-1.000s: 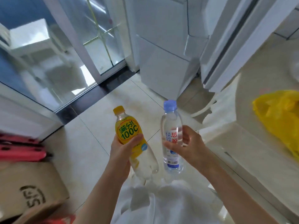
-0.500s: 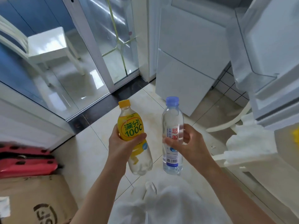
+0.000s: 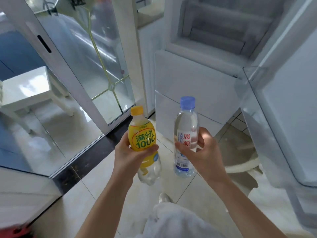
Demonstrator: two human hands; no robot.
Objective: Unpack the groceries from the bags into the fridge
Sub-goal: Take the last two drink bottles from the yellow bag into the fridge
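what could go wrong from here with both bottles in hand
Both hands are full: the left hand grips the yellow soda bottle and the right hand holds the water bottle, so neither is free to steady things in the fridge. The open fridge door stands close on the right and an elbow might bump it. A loosened grip would likely drop a bottle onto the tiled floor.

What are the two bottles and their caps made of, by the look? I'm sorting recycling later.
The yellow-labelled bottle, held by the left hand: clear glossy plastic, seemingly, with a printed film sleeve; its bare base shows through. The water bottle in the right hand: transparent plastic too. The yellow cap and blue cap look opaque matte plastic.
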